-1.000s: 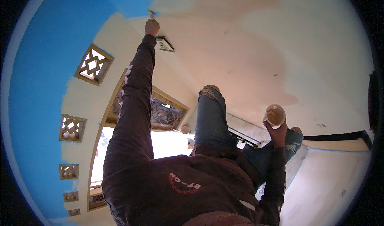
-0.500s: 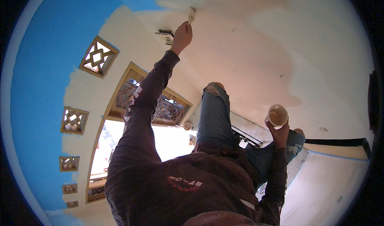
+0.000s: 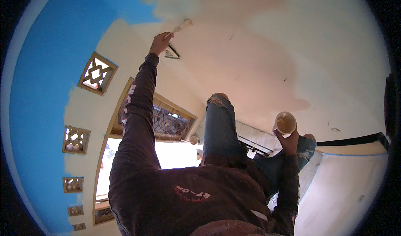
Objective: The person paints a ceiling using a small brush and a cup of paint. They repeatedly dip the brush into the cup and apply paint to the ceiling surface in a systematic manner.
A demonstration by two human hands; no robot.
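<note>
High on the wall my left hand (image 3: 160, 43) grips the handle of a paintbrush (image 3: 183, 25). Its bristles point up and to the right, at or close to the pinkish wall (image 3: 242, 56); whether they touch I cannot tell. A white switch or socket box (image 3: 171, 52) sits on the wall just below that hand. Beside my bent knee, my right hand (image 3: 287, 141) holds a round plastic cup (image 3: 285, 123), its mouth tilted toward me and pale residue inside. How much paint is in it I cannot make out.
Blue paint (image 3: 46, 69) covers the wall at far left. Latticed vent openings (image 3: 98, 73) run down it, beside a window with a wooden frame and curled grille (image 3: 171, 120). My jeans-clad leg (image 3: 220, 131) is bent in front. A dark ledge edge (image 3: 351, 142) lies at right.
My left hand has moved left and slightly down with the paintbrush, which has swung from nearly upright to slanting right. The right hand still holds the cup; the whole view has shifted slightly.
</note>
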